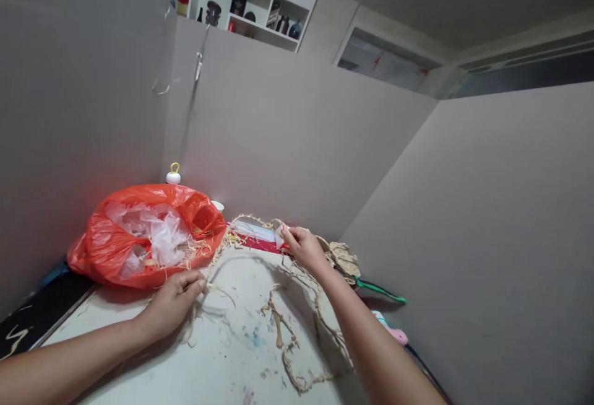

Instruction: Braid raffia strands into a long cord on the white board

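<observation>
A thin, rough cord of twisted straw [294, 378] rises in an arc between my hands, and its longer part lies in loops on the white table under my right forearm. My left hand [179, 296] is closed, pinching the cord near the front of the red bag, with loose fibres hanging below the fingers. My right hand [306, 249] is also closed, fingertips together on the cord at the far side of the table. A small white and red piece [279, 235] shows at those fingertips; whether they grip it is unclear.
An open red plastic bag [104, 238] with clear plastic and straw strands stands at left. Woven straw pieces [344, 259] lie beyond my right wrist, near a green strap [383, 291]. Grey partitions [278, 126] enclose the stained white table [241, 355].
</observation>
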{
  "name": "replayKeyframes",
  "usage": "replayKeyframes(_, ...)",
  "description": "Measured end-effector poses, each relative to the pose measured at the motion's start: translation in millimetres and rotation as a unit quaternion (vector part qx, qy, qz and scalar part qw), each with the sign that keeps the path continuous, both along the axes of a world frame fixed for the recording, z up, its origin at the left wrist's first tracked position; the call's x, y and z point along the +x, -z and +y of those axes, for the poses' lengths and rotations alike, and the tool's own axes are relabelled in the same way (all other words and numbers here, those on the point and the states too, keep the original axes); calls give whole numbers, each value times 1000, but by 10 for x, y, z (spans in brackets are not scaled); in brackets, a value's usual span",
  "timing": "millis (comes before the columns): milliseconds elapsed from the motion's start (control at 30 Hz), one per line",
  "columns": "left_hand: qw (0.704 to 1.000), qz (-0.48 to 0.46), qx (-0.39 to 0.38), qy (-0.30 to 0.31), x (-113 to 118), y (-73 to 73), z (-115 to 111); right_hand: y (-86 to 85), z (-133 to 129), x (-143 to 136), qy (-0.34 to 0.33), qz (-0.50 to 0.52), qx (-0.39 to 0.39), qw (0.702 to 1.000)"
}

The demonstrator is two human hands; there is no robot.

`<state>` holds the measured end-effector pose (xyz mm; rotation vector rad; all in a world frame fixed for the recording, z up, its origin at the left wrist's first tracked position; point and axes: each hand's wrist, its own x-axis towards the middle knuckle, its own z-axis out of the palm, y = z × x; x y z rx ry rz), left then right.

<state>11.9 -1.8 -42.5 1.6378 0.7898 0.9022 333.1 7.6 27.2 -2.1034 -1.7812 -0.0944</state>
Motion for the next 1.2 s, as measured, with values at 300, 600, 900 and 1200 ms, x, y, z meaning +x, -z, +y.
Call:
replayKeyframes(300, 959, -197, -199, 35, -238, -899, -131, 157, -1211, 116, -29, 87, 25, 995)
replayKeyframes(600, 920, -364, -99, 110, -162, -1949, -500, 306, -1587, -609, -193, 273, -15, 943)
replayKeyframes(900, 920, -301, -184, 173, -182, -2097, -499, 213, -1735, -300, -224, 424, -1, 877)
replayKeyframes(1200, 990, -92, -58, 95, -215, -1581, -131, 168, -1857, -169, -239, 481, -21, 843)
